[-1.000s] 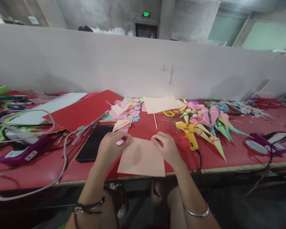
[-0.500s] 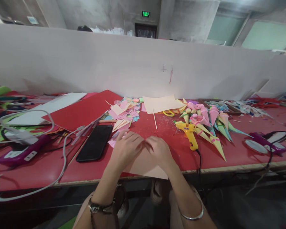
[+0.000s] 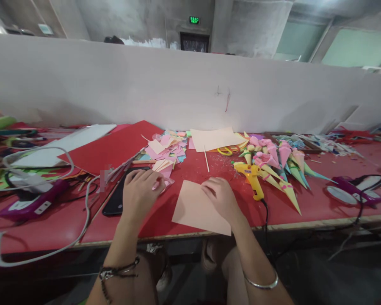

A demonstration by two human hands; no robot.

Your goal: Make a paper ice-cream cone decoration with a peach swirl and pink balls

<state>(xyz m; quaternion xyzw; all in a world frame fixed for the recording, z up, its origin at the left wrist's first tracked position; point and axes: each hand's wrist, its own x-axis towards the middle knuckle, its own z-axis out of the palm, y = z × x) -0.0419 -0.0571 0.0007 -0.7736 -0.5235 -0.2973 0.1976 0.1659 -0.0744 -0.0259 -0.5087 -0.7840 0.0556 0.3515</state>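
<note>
A sheet of peach paper (image 3: 195,207) lies flat on the red tabletop, its near corner jutting over the front edge. My right hand (image 3: 220,197) rests on the sheet's right side, fingers and thumb bent together at its far edge. Left of the sheet, my left hand (image 3: 141,190) hovers over the right part of a black phone (image 3: 114,201). Its fingers are loosely curved and apart, close to a pink scrap (image 3: 167,183) that looks partly covered by clear plastic. I see nothing held in that hand, though its palm is hidden.
A yellow glue gun (image 3: 252,178) lies to the right, its cord dropping over the edge, beside several paper cones (image 3: 288,195). Beyond the sheet are a thin stick (image 3: 206,159) and paper scraps (image 3: 168,148). A white cable (image 3: 87,203) loops at left near a purple power strip (image 3: 34,201).
My hands, together over the paper before, are now apart. The left has moved left over the phone. The sheet shows more fully and has shifted slightly right, along with my right hand.
</note>
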